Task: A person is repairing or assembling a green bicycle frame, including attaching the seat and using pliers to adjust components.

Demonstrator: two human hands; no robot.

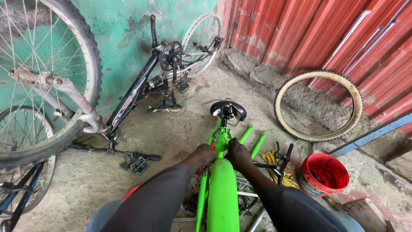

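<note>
A bright green bicycle frame (222, 197) lies upside down in front of me, its black saddle (228, 108) resting on the concrete floor. My left hand (203, 155) grips the frame from the left, just below the seat post. My right hand (238, 154) is closed on the same spot from the right. Two green fork-like tubes (253, 141) stick out beside my right hand. Dark sleeves cover both forearms.
A black bicycle (136, 92) lies upside down against the green wall, with large wheels (40, 81) at left. A loose tan-walled tyre (318, 105) leans on the red corrugated wall. A red bucket (324, 173) and a yellow cloth (272, 160) sit at right.
</note>
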